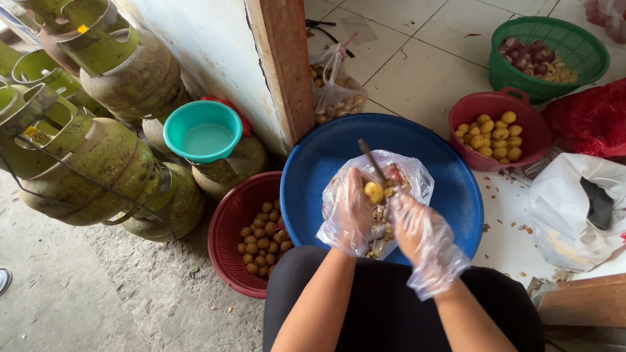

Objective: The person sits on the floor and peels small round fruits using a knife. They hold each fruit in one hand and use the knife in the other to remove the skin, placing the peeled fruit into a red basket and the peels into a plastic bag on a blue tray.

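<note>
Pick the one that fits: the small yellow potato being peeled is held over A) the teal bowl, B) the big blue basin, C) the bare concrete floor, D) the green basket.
B: the left hand holds the small yellow potato above a clear plastic bag of peelings that lies in the big blue basin, while the right hand works the knife.

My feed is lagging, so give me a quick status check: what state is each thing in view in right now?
left hand: gloved, holding small yellow potato
right hand: gloved, gripping knife
blue basin: holds open plastic bag of peelings
dark red basket: part full, brown potatoes
red basket: peeled yellow potatoes inside
green basket: part filled
teal bowl: empty
</note>
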